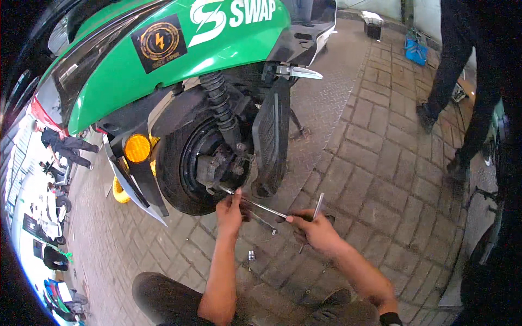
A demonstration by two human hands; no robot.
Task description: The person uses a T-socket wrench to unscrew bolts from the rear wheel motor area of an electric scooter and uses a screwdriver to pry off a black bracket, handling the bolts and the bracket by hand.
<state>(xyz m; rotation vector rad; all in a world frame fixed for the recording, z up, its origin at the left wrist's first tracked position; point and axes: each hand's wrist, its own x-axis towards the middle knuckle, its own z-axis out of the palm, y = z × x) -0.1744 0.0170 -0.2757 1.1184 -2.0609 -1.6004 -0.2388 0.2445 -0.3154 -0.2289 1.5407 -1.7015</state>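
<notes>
A long silver T-handle wrench (263, 207) runs slantwise from the rear wheel toward my right. Around its far end, close under the brake caliper (208, 169), the fingers of my left hand (229, 216) are closed. My right hand (319, 232) grips the other end, where the crossbar sticks out above and below the fist. Whether the wrench tip sits on a bolt is hard to make out. The black wheel (169, 182) belongs to a green scooter (119, 92). On the paving below the wrench lie another thin metal rod (265, 221) and a small silver socket (251, 255).
A coiled shock absorber (217, 100) and a black footrest-like panel (272, 136) flank the wheel. An orange reflector (137, 148) hangs at its left. A person in dark trousers (454, 70) stands at the right, near a blue object (416, 50). Parked scooters (54, 209) line the far left.
</notes>
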